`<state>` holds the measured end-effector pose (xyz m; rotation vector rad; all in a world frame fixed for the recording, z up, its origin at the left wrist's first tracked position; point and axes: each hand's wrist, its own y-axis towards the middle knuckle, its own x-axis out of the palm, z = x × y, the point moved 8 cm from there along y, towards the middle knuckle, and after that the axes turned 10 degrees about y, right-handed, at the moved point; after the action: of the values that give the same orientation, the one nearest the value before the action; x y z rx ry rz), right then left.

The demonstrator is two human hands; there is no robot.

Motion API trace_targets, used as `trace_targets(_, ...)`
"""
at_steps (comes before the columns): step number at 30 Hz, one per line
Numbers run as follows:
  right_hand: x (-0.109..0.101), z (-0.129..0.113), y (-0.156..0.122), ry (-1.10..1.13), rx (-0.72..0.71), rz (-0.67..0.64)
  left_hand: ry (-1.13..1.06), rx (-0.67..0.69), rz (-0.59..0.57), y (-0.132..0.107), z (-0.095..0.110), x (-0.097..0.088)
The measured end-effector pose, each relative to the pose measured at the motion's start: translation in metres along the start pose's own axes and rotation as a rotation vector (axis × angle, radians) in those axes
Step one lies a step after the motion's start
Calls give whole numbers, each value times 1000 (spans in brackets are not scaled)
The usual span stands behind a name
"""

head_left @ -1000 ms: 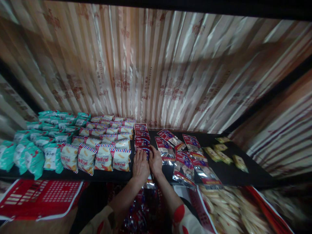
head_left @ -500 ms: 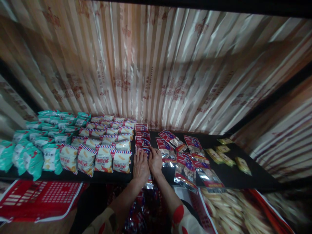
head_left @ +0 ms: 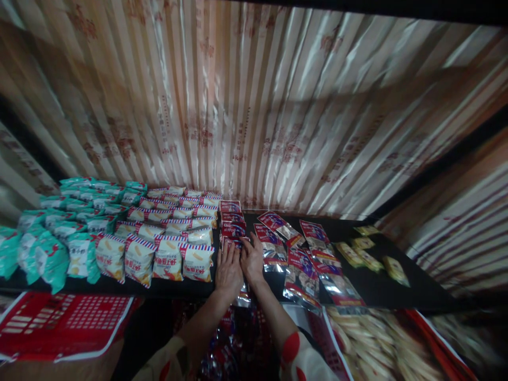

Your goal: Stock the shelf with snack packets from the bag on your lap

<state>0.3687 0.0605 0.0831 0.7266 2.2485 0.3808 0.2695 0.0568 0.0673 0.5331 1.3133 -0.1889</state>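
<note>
A column of overlapping dark red snack packets (head_left: 233,229) lies on the black shelf (head_left: 174,288). My left hand (head_left: 229,271) rests flat on the front packet of this column, its fingers stretched out. Beside it, my right hand (head_left: 252,259) lies along the column's right edge with fingers extended, partly covering the same packet. Just left of my left hand stand white snack bags (head_left: 197,262) with striped tops, in rows. To the right of my right hand, more red packets (head_left: 270,247) with clear silvery lower parts lie loosely at angles.
Teal bags (head_left: 51,259) fill the shelf's left end. Several small yellow packs (head_left: 396,270) lie toward the right. Below the shelf edge are a red basket (head_left: 91,312) and a container of pale long packets (head_left: 369,338). A striped, pleated curtain (head_left: 238,106) rises behind.
My right hand's fingers have lifted and spread slightly from the packet's edge. My left hand stays on the front packet, hardly moved. The shelf's other packets stay in place.
</note>
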Motion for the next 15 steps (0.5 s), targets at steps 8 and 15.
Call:
trace_targets(8,16,-11,4,55,-86,-198,11,9,19,-4,-1,-1)
trace_targets(15,24,1,3,97,-17,-197,-13,6,45,-5,-1,-2)
